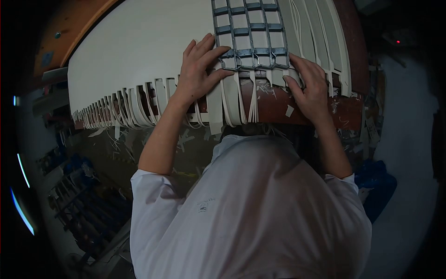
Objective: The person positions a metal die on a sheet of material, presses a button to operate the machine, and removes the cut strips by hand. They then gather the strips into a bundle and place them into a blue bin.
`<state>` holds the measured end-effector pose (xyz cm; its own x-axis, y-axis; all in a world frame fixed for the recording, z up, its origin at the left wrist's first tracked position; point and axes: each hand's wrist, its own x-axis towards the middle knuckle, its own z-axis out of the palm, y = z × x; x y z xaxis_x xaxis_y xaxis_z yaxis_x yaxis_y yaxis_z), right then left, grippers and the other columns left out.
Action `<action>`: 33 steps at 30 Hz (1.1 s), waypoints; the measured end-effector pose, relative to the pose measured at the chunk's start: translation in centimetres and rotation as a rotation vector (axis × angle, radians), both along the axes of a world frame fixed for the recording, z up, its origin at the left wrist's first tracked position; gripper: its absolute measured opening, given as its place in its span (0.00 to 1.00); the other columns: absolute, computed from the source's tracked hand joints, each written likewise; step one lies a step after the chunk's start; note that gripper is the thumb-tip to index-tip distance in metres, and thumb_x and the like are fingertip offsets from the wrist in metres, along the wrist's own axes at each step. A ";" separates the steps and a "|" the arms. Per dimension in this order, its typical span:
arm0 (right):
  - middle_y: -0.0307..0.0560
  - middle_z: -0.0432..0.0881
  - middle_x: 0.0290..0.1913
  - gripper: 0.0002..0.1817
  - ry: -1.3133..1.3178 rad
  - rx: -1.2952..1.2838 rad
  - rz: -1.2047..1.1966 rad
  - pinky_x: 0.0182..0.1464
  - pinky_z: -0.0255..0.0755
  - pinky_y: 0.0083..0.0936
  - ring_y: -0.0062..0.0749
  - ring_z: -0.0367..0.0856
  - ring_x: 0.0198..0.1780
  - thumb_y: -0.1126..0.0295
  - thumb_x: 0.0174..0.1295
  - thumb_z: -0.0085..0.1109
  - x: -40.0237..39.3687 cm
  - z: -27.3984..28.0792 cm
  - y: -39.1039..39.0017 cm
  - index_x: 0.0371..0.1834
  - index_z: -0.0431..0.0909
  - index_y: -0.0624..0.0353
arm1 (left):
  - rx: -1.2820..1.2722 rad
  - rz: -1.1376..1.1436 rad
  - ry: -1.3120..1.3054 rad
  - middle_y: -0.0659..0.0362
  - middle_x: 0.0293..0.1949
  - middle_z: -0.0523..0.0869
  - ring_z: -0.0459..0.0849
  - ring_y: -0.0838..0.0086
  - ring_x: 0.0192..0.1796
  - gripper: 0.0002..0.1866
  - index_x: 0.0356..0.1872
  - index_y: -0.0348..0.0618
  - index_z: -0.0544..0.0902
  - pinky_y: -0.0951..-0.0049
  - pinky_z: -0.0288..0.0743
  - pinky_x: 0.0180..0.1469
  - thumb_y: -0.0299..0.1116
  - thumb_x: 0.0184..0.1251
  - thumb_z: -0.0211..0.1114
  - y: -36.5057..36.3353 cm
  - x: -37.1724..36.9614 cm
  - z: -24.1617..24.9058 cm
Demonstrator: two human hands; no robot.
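A dark metal cutting die [251, 32], a grid of open rectangular cells, lies flat on a pale sheet [139, 42]. My left hand [200, 69] grips its near left corner, with the index finger over the frame and the thumb at the near edge. At the near right corner, my right hand [306, 83] holds the die's side, its thumb low beside the frame. Pale cut strips [234, 102] hang over the table's front edge below the die. Fingertips on the far side of each hand are partly hidden.
The reddish-brown table edge [278, 109] carries small pale scraps [289, 110]. Many slotted strip ends [134, 107] line the sheet's front left. More long strips [320, 28] lie right of the die. A blue bag-like object [378, 186] stands low at right.
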<state>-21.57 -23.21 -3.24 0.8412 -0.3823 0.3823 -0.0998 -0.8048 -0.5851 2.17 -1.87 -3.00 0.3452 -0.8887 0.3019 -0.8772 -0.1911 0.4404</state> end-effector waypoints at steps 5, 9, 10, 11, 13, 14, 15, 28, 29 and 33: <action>0.52 0.84 0.59 0.27 0.000 -0.025 -0.034 0.69 0.64 0.42 0.47 0.79 0.63 0.64 0.66 0.66 -0.2 -0.3 0.1 0.69 0.76 0.53 | -0.024 -0.008 0.001 0.47 0.70 0.77 0.67 0.53 0.77 0.33 0.64 0.53 0.82 0.46 0.51 0.80 0.47 0.56 0.79 0.0 0.1 -0.4; 0.51 0.83 0.61 0.28 -0.011 -0.037 -0.049 0.71 0.64 0.42 0.48 0.78 0.65 0.59 0.67 0.65 -0.6 -0.7 0.1 0.70 0.75 0.51 | -0.025 -0.027 0.020 0.48 0.71 0.76 0.68 0.51 0.77 0.33 0.64 0.51 0.82 0.45 0.51 0.79 0.46 0.56 0.79 -0.1 0.2 -0.6; 0.51 0.83 0.60 0.28 -0.014 -0.030 -0.053 0.70 0.65 0.43 0.48 0.78 0.65 0.59 0.67 0.65 -0.6 -0.6 0.2 0.70 0.75 0.51 | -0.024 -0.036 0.031 0.48 0.71 0.75 0.68 0.51 0.77 0.32 0.64 0.50 0.82 0.45 0.51 0.79 0.46 0.56 0.79 0.0 0.3 -0.4; 0.51 0.83 0.60 0.28 -0.017 -0.023 -0.055 0.70 0.65 0.43 0.48 0.78 0.65 0.59 0.67 0.65 -0.7 -0.4 0.6 0.70 0.75 0.51 | 0.001 -0.049 0.046 0.47 0.72 0.74 0.68 0.50 0.76 0.33 0.65 0.49 0.81 0.46 0.52 0.79 0.46 0.56 0.79 0.1 0.4 -0.3; 0.51 0.83 0.59 0.27 -0.092 -0.105 -0.157 0.68 0.67 0.43 0.48 0.78 0.63 0.61 0.65 0.68 -0.6 0.2 2.6 0.67 0.77 0.54 | 0.045 -0.062 0.081 0.46 0.73 0.72 0.69 0.48 0.75 0.35 0.66 0.47 0.79 0.48 0.55 0.78 0.44 0.57 0.79 0.2 0.1 0.6; 0.51 0.84 0.58 0.27 -0.132 -0.132 -0.219 0.68 0.67 0.44 0.48 0.79 0.63 0.62 0.64 0.68 -0.6 0.3 4.2 0.66 0.77 0.55 | 0.007 -0.065 0.125 0.46 0.73 0.72 0.69 0.48 0.75 0.36 0.68 0.47 0.78 0.50 0.57 0.77 0.44 0.57 0.78 0.4 0.0 0.9; 0.51 0.84 0.57 0.27 -0.169 -0.156 -0.279 0.67 0.68 0.44 0.48 0.79 0.62 0.63 0.64 0.69 -0.6 0.6 6.2 0.65 0.78 0.56 | -0.026 -0.068 0.173 0.46 0.73 0.72 0.70 0.48 0.74 0.37 0.69 0.46 0.76 0.51 0.59 0.77 0.43 0.57 0.78 0.7 0.0 1.2; 0.50 0.85 0.45 0.20 -0.167 -0.006 -0.036 0.55 0.77 0.40 0.48 0.84 0.51 0.62 0.61 0.72 11.5 -1.6 27.4 0.51 0.79 0.60 | -0.275 0.440 -0.191 0.48 0.55 0.83 0.80 0.54 0.60 0.18 0.59 0.40 0.84 0.57 0.73 0.62 0.36 0.72 0.69 28.1 6.9 -2.1; 0.49 0.85 0.41 0.17 -0.225 -0.101 -0.074 0.47 0.79 0.37 0.45 0.85 0.44 0.62 0.62 0.72 12.1 -2.1 27.3 0.47 0.80 0.59 | -0.226 0.483 -0.182 0.48 0.55 0.83 0.80 0.53 0.60 0.19 0.58 0.40 0.84 0.56 0.72 0.62 0.37 0.72 0.68 29.6 8.1 -2.8; 0.44 0.84 0.35 0.13 -0.241 -0.164 -0.165 0.33 0.79 0.32 0.41 0.85 0.33 0.63 0.62 0.72 12.9 -2.4 27.9 0.40 0.80 0.57 | -0.222 0.445 -0.357 0.52 0.54 0.84 0.81 0.55 0.57 0.20 0.56 0.45 0.85 0.54 0.71 0.58 0.45 0.69 0.68 31.1 9.6 -4.9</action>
<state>-8.65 4.72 -5.60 0.6515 -0.4227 0.6300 -0.1110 -0.8746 -0.4720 11.74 29.25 -7.89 0.5120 -0.5852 0.6289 -0.8353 -0.5099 0.2055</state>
